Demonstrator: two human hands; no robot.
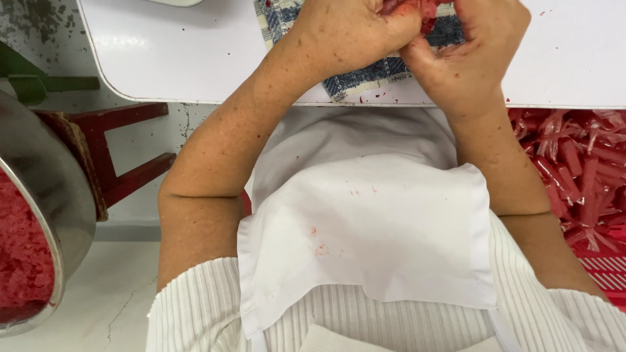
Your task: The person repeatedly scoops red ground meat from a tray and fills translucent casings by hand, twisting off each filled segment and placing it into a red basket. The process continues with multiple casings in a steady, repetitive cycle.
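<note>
At the top centre of the frame both hands meet over a blue-and-white checked cloth [365, 72] spread on the white table [169, 58]. The left hand [345, 29] and right hand [476, 45] each keep a closed grip on a small red, wet-looking piece [427, 13] pinched between the fingertips; it sits right at the top edge, partly cut off. Judging by the red specks nearby, the cloth lies there to catch drips. The hands work close to the table's near edge, with little room ahead but bare white surface to the upper left. At lower left a metal bowl [59, 195] of red crumbly matter stands clear; at right, below the table edge, lies a heap of filled red plastic tubes [580, 176].
</note>
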